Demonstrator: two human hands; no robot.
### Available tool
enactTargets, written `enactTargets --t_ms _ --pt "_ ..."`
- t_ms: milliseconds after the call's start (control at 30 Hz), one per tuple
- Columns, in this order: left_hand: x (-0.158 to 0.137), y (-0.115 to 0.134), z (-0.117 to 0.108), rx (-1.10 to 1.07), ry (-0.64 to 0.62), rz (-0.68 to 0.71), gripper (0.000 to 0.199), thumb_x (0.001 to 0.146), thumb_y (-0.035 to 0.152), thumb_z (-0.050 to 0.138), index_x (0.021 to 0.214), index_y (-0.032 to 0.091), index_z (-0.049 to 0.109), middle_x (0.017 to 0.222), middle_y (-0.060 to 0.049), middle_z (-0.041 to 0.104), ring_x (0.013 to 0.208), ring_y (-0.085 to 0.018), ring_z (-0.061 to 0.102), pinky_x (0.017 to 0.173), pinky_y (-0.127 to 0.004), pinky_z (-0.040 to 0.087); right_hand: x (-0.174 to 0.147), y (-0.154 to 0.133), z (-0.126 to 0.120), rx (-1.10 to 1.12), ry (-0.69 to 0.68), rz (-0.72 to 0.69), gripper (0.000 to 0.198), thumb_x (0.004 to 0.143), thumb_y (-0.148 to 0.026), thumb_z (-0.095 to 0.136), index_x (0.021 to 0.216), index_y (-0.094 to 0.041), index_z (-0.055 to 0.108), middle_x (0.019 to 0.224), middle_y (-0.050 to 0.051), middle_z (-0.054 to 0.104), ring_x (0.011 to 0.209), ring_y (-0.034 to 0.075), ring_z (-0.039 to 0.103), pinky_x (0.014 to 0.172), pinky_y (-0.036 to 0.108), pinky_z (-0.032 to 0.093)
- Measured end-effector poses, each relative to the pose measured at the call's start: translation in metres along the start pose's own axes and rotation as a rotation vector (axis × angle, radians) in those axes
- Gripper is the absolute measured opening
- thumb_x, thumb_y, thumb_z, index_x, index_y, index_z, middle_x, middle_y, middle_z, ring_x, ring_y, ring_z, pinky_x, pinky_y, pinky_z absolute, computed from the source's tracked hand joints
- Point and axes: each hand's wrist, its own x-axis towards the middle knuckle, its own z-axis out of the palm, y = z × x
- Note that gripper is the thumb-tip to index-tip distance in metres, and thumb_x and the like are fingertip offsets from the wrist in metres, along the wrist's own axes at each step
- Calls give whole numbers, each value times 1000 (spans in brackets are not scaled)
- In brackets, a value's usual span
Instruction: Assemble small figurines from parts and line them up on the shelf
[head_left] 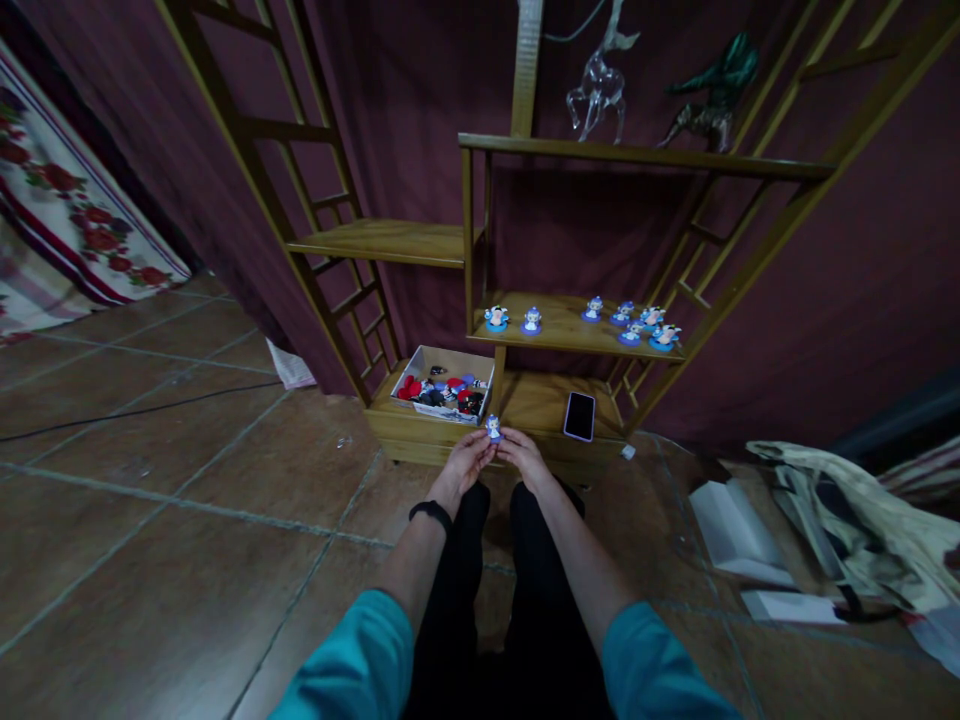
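Between both hands, in front of the low shelf, I hold a small purple and white figurine upright. My left hand is closed on its left side, and my right hand grips it from the right. Just beyond my left hand sits a white open box of red, black and purple pieces. On the middle shelf above stand several similar figurines, among them a purple and white one and a blue-based one at the left end.
A phone lies on the bottom shelf to the right. On the top shelf stand a clear deer ornament and a dark green statue. White boxes and a pale cloth bag rest on the tiled floor at right.
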Motion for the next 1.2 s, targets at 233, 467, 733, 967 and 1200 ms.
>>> enactTargets --t_ms 233,467,733,967,1200 --pt "-1 -1 1 26 -25 14 29 68 2 64 94 14 62 79 -5 66 66 -9 63 63 -18 50 7 9 -5 -15 -36 -1 40 58 -33 72 95 -21 65 98 5 67 84 19 63 80 36 48" --pt "-2 -1 2 47 -17 34 33 65 3 68 94 15 61 75 -3 66 65 -8 62 63 -18 49 5 8 -6 -48 -72 4 42 59 -34 71 98 -22 63 101 5 66 91 20 62 83 36 46" --pt "-3 0 3 26 -38 21 29 66 2 66 93 14 62 79 -4 66 66 -8 61 64 -18 49 1 2 -3 -57 -31 6 43 57 -33 72 98 -22 62 101 5 65 91 19 61 82 34 46" --pt "-5 1 4 19 -67 -19 19 73 4 60 90 11 63 75 -6 64 64 -7 59 64 -18 49 2 2 -2 -13 64 -5 34 59 -39 70 86 -21 60 84 2 66 75 15 62 75 32 48" --pt "-7 2 5 41 -91 -67 14 78 8 55 91 10 61 74 -8 63 61 -8 59 61 -20 50 3 1 -3 27 77 -7 30 58 -40 69 78 -21 58 74 0 64 68 13 61 73 31 47"
